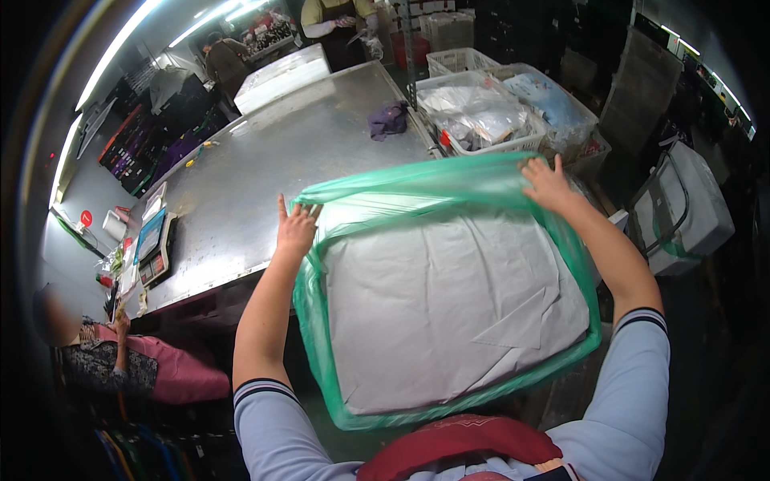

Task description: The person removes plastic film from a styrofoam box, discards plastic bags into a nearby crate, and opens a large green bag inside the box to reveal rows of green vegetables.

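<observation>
A thin green plastic liner bag (421,177) is stretched wide in front of me, its far edge raised. My left hand (298,227) grips that edge at the far left corner, index finger pointing up. At the far right corner, my right hand (548,185) holds the same edge with its fingers spread. Inside the green plastic lies a broad white sheet (433,300), creased, with a folded flap at its right side. What lies beneath the sheet is hidden, and the green plastic surrounds it on all sides.
A metal worktable (258,174) extends ahead, bearing a purple cloth (388,120) and a weighing scale (155,249). White plastic crates (523,141) with bagged goods stand at right, near a white foam box (692,210). One co-worker (180,367) is at left; others are farther back.
</observation>
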